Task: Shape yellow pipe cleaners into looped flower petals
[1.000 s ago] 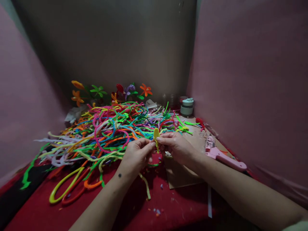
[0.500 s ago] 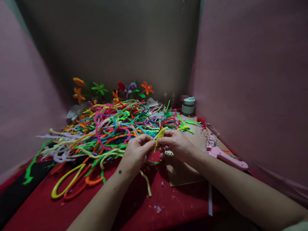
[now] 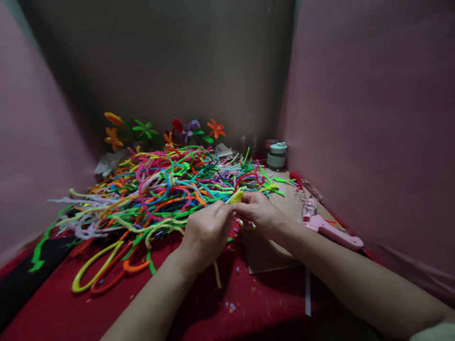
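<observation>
A yellow piece of pipe cleaner (image 3: 237, 196), bent into a small petal-like shape, sticks up between my hands. My right hand (image 3: 261, 211) pinches it from the right with thumb and fingers. My left hand (image 3: 209, 233) is closed against its lower end, its back turned up toward me, so its fingertips and what they grip are mostly hidden. Just beyond both hands spreads a big tangled heap of coloured pipe cleaners (image 3: 159, 189).
A pink glue gun (image 3: 332, 232) lies at right beside a cardboard sheet (image 3: 266, 253). Behind stand a lidded teal jar (image 3: 276, 156) and several pipe-cleaner flowers (image 3: 216, 128). Yellow and red loops (image 3: 95, 267) hang over the red cloth (image 3: 142, 312) at left.
My left hand has rolled over so its back faces up, hiding its thumb and the lower yellow end. My right hand keeps its pinch. The view has shifted slightly.
</observation>
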`<state>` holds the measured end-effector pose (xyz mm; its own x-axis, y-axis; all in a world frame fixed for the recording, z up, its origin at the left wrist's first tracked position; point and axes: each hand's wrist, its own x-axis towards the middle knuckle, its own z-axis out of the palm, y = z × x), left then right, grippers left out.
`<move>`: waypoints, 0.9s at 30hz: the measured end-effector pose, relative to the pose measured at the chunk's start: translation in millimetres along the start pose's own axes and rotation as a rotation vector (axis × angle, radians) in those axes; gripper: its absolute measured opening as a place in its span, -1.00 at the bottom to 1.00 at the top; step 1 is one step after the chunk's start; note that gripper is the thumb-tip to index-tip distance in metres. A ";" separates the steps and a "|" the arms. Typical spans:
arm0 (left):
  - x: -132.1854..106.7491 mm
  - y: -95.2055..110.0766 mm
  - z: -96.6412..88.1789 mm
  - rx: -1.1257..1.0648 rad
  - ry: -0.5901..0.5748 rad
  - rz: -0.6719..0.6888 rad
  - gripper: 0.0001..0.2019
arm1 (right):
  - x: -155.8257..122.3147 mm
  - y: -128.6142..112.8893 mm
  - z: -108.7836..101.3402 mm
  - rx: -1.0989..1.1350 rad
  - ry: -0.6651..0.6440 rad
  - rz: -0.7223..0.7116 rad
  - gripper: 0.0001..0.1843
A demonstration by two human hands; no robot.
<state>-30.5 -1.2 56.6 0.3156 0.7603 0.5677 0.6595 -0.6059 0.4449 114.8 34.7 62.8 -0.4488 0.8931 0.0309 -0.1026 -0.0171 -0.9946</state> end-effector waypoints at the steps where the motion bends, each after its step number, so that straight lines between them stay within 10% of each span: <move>1: 2.1 1.0 -1.7 -0.099 0.039 -0.064 -0.81 | -0.8 -2.2 0.9 0.024 0.001 -0.007 -0.82; 7: 9.7 -6.0 -6.0 -0.934 -0.111 -0.624 -0.81 | -2.4 -4.5 2.8 -0.063 0.049 -0.159 -0.93; 15: 7.5 -10.2 -7.9 -1.154 -0.232 -0.713 -0.87 | -6.4 0.4 -1.2 -0.460 0.091 -0.401 -0.90; 19: 7.9 -8.7 -6.0 -0.830 -0.220 -0.575 -0.81 | -7.3 0.2 0.2 -0.541 0.139 -0.397 -0.89; 27: -1.3 1.7 4.8 0.661 0.080 0.277 -0.75 | -1.8 1.5 1.9 -0.036 0.089 -0.017 -0.84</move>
<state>-26.4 -2.0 53.3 0.4968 0.5646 0.6591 0.8455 -0.4861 -0.2209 113.8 32.2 61.4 -0.3667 0.9295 0.0404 -0.0767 0.0131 -0.9970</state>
